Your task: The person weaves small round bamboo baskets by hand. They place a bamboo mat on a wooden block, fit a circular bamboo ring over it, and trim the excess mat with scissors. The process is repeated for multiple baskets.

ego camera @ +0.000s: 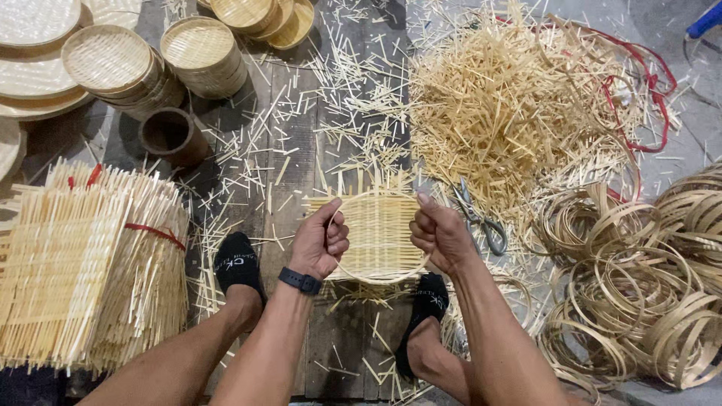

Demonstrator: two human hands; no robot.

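Scissors [480,218] lie just right of the woven mat [378,233], loose sticks [511,105] heaped behind. Both hands, left hand [319,242] and right hand [440,231], grip its hoop [376,277], seemingly pressing it on.

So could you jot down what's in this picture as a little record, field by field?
Left hand: grips the left edge of the woven mat, wears a dark wristband
Right hand: grips the mat's right edge
Hoop: thin ring lying around the mat
Scissors: on the floor right of the right hand
Far left: stack of woven mats tied with red string
Top left: finished trays
Right: coiled strips
Top right: offcut pile
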